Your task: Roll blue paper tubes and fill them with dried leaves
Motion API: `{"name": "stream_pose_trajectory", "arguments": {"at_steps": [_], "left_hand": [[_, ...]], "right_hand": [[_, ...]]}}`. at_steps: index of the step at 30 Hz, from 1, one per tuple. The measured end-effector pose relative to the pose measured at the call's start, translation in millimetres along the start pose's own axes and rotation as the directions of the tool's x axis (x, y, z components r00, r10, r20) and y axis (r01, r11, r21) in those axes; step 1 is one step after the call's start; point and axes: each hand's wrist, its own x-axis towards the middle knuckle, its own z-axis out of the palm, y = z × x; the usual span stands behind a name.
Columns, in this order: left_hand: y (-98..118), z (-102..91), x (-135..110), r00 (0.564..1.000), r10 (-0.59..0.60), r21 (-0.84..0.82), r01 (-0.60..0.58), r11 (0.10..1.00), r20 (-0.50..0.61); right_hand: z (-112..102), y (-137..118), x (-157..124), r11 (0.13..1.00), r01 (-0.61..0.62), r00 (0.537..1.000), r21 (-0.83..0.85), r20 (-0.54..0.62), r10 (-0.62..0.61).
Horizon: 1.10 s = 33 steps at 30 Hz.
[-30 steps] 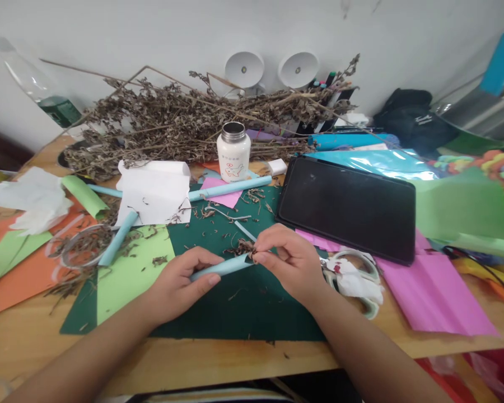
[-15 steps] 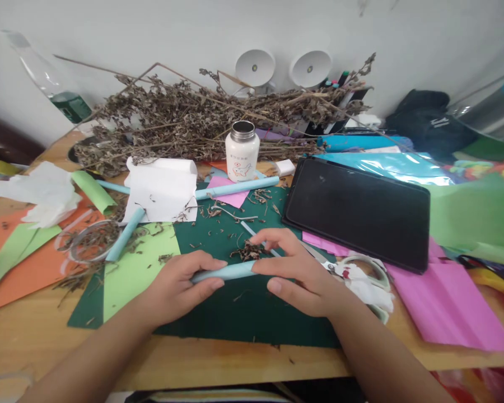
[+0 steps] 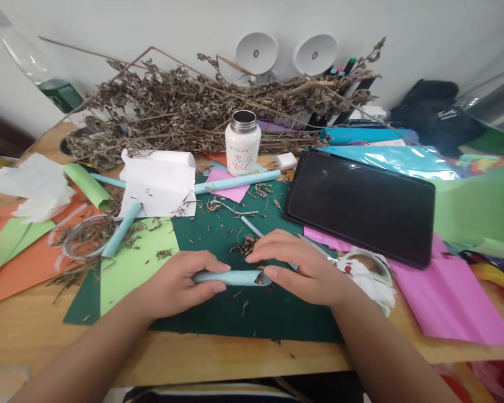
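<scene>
A rolled light-blue paper tube (image 3: 231,277) lies level in my left hand (image 3: 189,282), whose fingers and thumb close around its left end. Dark dried bits show in the cut, slanted right mouth of the tube. My right hand (image 3: 298,267) is at that mouth: its thumb tip touches the end, and its fingers stretch out over a small heap of dried leaves (image 3: 246,246). Beneath both hands is a dark green sheet (image 3: 218,319). Behind the right fingers, a thin pale-blue strip (image 3: 252,226) is partly covered.
A tablet (image 3: 361,210) and scissors (image 3: 319,246) lie to the right, beside pink paper (image 3: 453,296). A white open bottle (image 3: 242,145) stands behind, before a pile of dried stalks (image 3: 172,117). More blue tubes (image 3: 124,229), a tape roll (image 3: 88,238) and white paper (image 3: 159,187) are on the left.
My right thumb has shifted up to the tube's end, and the fingers have lowered over the leaves. The tube's slanted mouth, with bits inside, now shows. My left hand keeps its hold.
</scene>
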Motion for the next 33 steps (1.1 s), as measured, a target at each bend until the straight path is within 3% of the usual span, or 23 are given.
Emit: {"name": "stream_pose_trajectory", "arguments": {"at_steps": [4, 7, 10, 13, 16, 19, 21, 23, 25, 27, 28, 30, 33], "left_hand": [[-2, -1.7, -2, 1.000, 0.022, 0.003, -0.022, 1.000, -0.020], [-3, -2.4, -4, 0.999, 0.016, 0.016, -0.015, 1.000, -0.043], [-3, -2.7, -4, 0.999, 0.025, 0.026, -0.024, 0.999, -0.040], [-3, -2.7, -5, 0.998, 0.018, 0.034, -0.016, 0.999, -0.067], [-1, -2.1, -5, 0.996, 0.042, 0.034, -0.039, 0.999, -0.074], [2, -1.1, -4, 0.996, 0.083, 0.012, -0.083, 0.996, -0.033], [3, -1.7, -4, 0.997, 0.071, -0.016, -0.072, 0.997, -0.037], [2, -4.2, -4, 0.997, 0.022, -0.078, -0.027, 0.997, -0.073], [-2, -8.5, -5, 0.989, -0.065, -0.171, 0.042, 0.984, -0.132], [-7, -12.9, -6, 0.961, -0.181, -0.285, 0.118, 0.951, -0.207], [-10, -14.5, -7, 0.943, -0.234, -0.351, 0.142, 0.926, -0.236], [-15, -16.0, -6, 0.913, -0.310, -0.470, 0.158, 0.868, -0.266], [-17, -13.7, -2, 0.879, -0.389, -0.517, 0.206, 0.831, -0.275]], "right_hand": [[2, 1, 0, 0.999, 0.045, 0.992, 0.025, -0.123, -0.042], [1, -1, -2, 0.990, 0.118, 0.971, -0.072, -0.199, -0.130], [-1, -5, -4, 0.959, 0.154, 0.984, -0.238, -0.048, -0.170], [-3, -11, -5, 0.943, 0.088, 0.990, -0.320, 0.131, -0.048], [-2, -15, -4, 0.934, 0.033, 0.950, -0.356, 0.301, 0.081], [0, -18, -1, 0.936, 0.042, 0.912, -0.349, 0.396, 0.107], [1, -18, -2, 0.946, 0.044, 0.926, -0.322, 0.369, 0.083], [-2, -14, -4, 0.970, 0.067, 0.966, -0.232, 0.258, -0.005], [-6, -6, -8, 0.990, 0.102, 0.995, -0.094, 0.008, -0.101], [-9, 3, -9, 0.997, 0.045, 0.964, -0.069, -0.257, -0.062], [-9, 8, -8, 0.991, -0.029, 0.947, -0.127, -0.320, -0.013], [-4, 16, -4, 0.916, -0.195, 0.953, -0.352, -0.287, 0.093], [9, 19, 6, 0.758, -0.225, 0.972, -0.612, -0.085, 0.219]]}}
